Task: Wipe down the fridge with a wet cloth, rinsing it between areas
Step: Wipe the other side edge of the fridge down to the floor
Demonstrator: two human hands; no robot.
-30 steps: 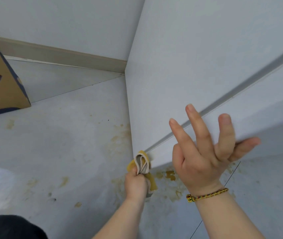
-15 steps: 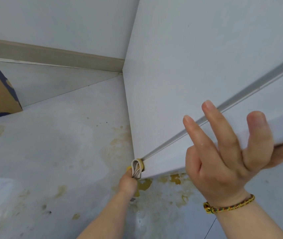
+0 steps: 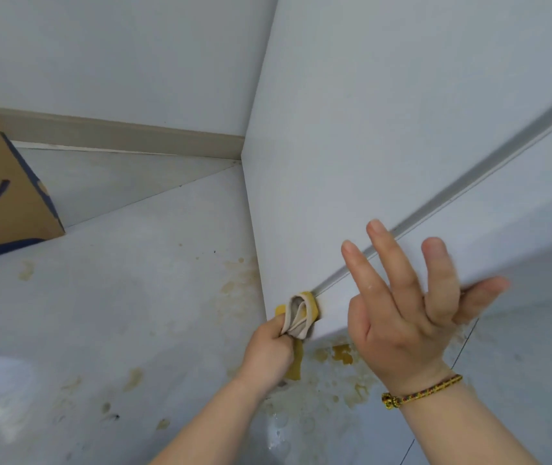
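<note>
Still rubbing the folded yellow cloth (image 3: 300, 313) at the bottom corner of the fridge (image 3: 352, 162), left hand (image 3: 269, 350) gripping it, right hand (image 3: 402, 327) spread open; rinsing not yet due.

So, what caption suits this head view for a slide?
A cloth, gripped in the left hand, meets the fridge's bottom corner; the right hand spreads open above a stained floor.

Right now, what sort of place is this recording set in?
Likely a kitchen corner at home, seen low down: a white fridge, where the left hand holds a cloth, a stained glossy floor, and a skirting board along the wall.
</note>
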